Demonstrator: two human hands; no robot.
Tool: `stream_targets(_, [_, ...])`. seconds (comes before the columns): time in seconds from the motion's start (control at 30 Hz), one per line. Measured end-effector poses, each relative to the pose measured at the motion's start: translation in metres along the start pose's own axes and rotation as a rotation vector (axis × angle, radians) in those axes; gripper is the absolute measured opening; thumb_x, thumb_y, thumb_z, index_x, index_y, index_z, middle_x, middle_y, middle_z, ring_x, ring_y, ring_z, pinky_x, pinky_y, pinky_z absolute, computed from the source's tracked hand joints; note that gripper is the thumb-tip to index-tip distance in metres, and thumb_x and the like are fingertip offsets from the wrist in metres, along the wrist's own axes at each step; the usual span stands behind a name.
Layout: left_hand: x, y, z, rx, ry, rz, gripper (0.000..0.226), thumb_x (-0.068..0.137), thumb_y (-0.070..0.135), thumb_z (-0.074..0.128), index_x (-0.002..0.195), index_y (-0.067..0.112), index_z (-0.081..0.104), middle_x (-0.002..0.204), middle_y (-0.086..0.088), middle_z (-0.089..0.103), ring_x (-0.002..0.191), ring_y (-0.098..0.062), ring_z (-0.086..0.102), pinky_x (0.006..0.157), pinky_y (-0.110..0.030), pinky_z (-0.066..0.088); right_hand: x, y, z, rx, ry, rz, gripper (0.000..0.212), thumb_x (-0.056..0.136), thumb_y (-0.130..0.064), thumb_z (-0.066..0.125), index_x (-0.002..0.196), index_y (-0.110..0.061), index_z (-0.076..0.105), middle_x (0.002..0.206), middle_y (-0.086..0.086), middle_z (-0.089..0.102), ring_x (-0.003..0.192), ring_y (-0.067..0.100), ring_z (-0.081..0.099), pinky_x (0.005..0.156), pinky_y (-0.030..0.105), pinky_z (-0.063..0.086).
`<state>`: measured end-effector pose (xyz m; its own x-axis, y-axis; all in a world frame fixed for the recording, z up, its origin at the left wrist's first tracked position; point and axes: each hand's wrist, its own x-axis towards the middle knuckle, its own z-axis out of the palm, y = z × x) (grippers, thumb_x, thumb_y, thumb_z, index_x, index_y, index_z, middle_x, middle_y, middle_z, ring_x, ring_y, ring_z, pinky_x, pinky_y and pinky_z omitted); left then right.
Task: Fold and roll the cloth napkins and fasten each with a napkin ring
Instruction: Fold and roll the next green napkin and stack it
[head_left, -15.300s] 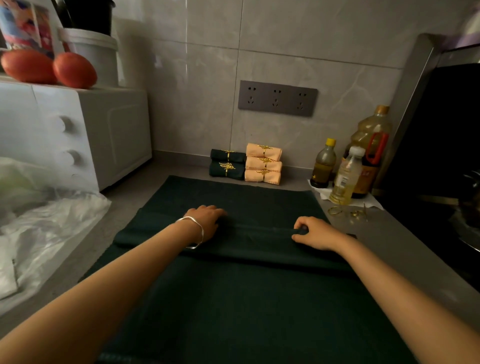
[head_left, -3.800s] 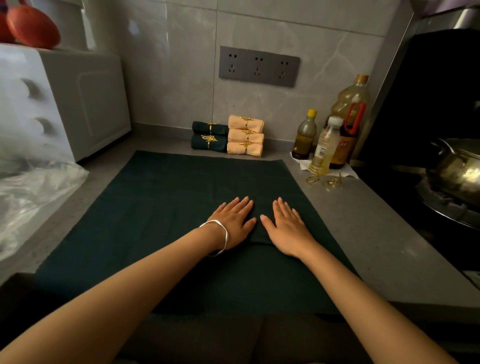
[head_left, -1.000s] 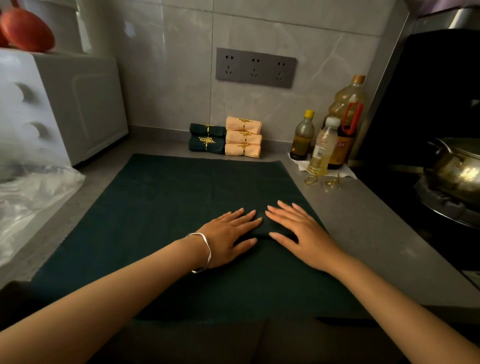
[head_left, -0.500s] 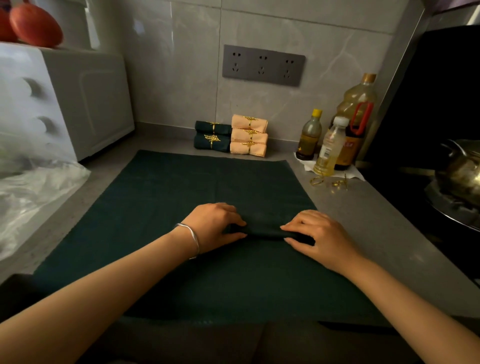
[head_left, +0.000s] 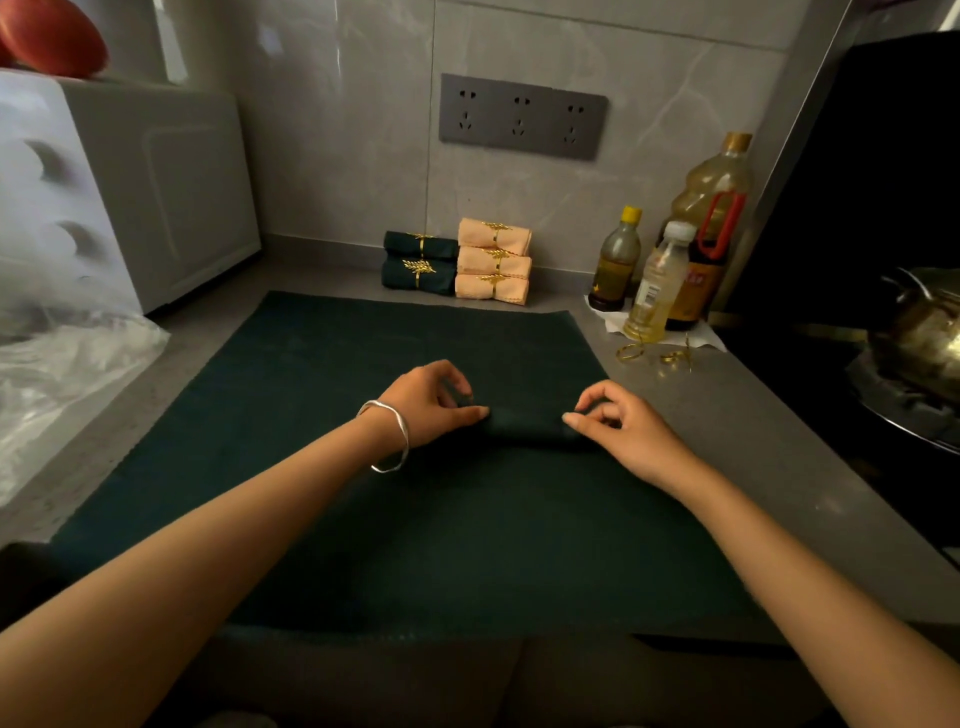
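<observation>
A dark green napkin, rolled into a short bundle, lies on a large dark green mat. My left hand grips the roll's left end with curled fingers. My right hand pinches its right end. Against the back wall stand finished rolls: two dark green ones and three peach ones, each with a gold leaf ring. Loose gold napkin rings lie on the counter to the right of the mat.
Three oil bottles stand on a paper at the back right. A stove with a metal pot is at the far right. A white appliance and a plastic bag sit left. The counter edge runs along the bottom.
My hands went from lying flat on the folded napkin to curling round it and rolling it. The roll is now tighter and both hands hold its ends.
</observation>
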<state>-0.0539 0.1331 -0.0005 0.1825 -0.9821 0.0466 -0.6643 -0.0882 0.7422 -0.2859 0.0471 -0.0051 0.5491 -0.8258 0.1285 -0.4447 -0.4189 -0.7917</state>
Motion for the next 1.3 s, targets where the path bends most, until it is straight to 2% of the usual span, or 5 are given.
stream_targets(0.1, [0.007,0.001,0.0,0.053,-0.067,-0.01,0.033,0.087,0.033,0.063,0.116,0.025,0.051,0.086,0.001,0.056,0.075,-0.011,0.055,0.073,-0.027,0.047,0.007,-0.006,-0.005,0.008,-0.064,0.1,0.017,0.087,-0.025,0.064,0.1,-0.016,0.056,0.079,0.005,0.067,0.073,0.009,0.059,0.066,0.02,0.043])
stream_targets(0.27, [0.01,0.011,0.003,0.206,-0.142,0.176,0.049,0.093,0.01,0.05,0.133,0.039,0.045,0.14,-0.002,0.041,0.131,-0.022,0.037,0.11,-0.041,0.035,0.02,-0.012,-0.01,-0.033,-0.106,0.234,0.015,0.087,-0.03,0.065,0.098,-0.021,0.061,0.096,-0.002,0.061,0.083,0.011,0.053,0.068,0.024,0.04])
stream_targets(0.7, [0.015,0.025,0.025,0.527,-0.076,0.271,0.035,0.092,0.042,0.049,0.127,0.036,0.05,0.122,0.002,0.054,0.107,-0.015,0.05,0.086,-0.027,0.042,0.008,0.012,-0.009,-0.609,-0.028,-0.223,0.047,0.081,-0.046,0.066,0.125,-0.031,0.057,0.123,-0.01,0.045,0.114,0.006,0.042,0.099,0.027,0.037])
stream_targets(1.13, [0.055,0.032,0.032,0.666,-0.089,0.391,0.05,0.087,0.05,0.054,0.13,0.024,0.049,0.129,0.001,0.053,0.116,-0.017,0.051,0.093,-0.028,0.043,0.033,0.027,-0.009,-0.309,-0.059,-0.187,0.033,0.088,-0.037,0.061,0.114,-0.016,0.065,0.107,-0.005,0.058,0.098,0.006,0.055,0.088,0.021,0.045])
stream_targets(1.3, [0.077,0.04,0.034,0.607,0.045,0.407,0.048,0.087,0.05,0.056,0.127,0.024,0.053,0.122,0.002,0.056,0.109,-0.015,0.054,0.087,-0.027,0.047,0.077,0.058,-0.037,-0.036,0.439,0.057,0.038,0.088,-0.031,0.062,0.123,-0.018,0.055,0.119,-0.001,0.057,0.113,0.017,0.053,0.087,0.024,0.043])
